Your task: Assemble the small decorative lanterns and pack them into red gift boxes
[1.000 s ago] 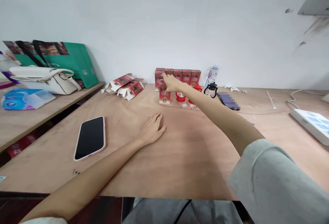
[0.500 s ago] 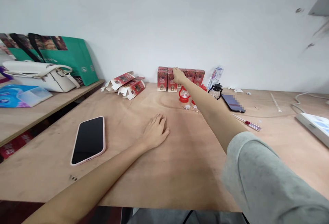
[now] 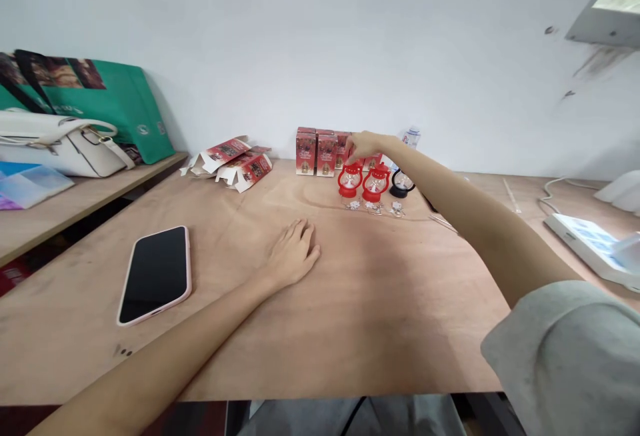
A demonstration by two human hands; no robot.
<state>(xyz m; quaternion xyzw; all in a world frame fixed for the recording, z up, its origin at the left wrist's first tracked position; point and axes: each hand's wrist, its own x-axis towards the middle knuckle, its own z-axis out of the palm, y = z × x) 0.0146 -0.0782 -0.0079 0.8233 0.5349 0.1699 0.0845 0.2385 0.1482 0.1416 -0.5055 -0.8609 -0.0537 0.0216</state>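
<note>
My right hand [image 3: 364, 146] reaches to the back of the table, fingers bent down and closed on the top of a small red lantern [image 3: 350, 181]. A second red lantern [image 3: 375, 184] stands just to its right, with a black lantern [image 3: 401, 184] beyond it. Small metal rings with white tags [image 3: 373, 207] lie in front of the lanterns. Behind them is a group of small red printed boxes [image 3: 327, 155], partly covered by the hand. My left hand [image 3: 293, 253] rests palm down on the wooden table [image 3: 360, 329], fingers stretched out, holding nothing.
A phone [image 3: 156, 275] lies at left. Opened red cartons [image 3: 245, 168] lie near the wall. On the side table are a white handbag [image 3: 85, 153] and a green bag [image 3: 127, 103]. A white power strip [image 3: 595, 249] sits at right, and a clear bottle [image 3: 411, 137] stands behind my right arm.
My right hand has moved from the red boxes to the right, onto the nearer red lantern. The view has shifted slightly right. My left hand stays in place.
</note>
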